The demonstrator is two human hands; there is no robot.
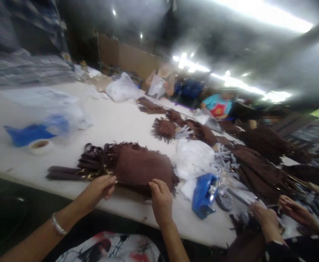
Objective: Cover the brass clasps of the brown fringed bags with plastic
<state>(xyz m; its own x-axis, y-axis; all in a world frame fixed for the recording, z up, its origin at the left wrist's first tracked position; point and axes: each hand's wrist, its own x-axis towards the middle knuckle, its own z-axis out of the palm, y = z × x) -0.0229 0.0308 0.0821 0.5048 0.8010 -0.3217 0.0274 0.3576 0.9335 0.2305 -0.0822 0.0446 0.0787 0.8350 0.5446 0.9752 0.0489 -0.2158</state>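
Grip clamped: left hand (99, 189) and right hand (161, 200) pinch brown fringed bag (140, 165) — blue dispenser (203, 194) beside.

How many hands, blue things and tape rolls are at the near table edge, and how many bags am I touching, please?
Hands: 4, left hand, right hand, co-worker's near hand, co-worker's far hand
Blue things: 2, lump, box
Tape rolls: 1, roll
Bags touched: 1, bag
Total: 8
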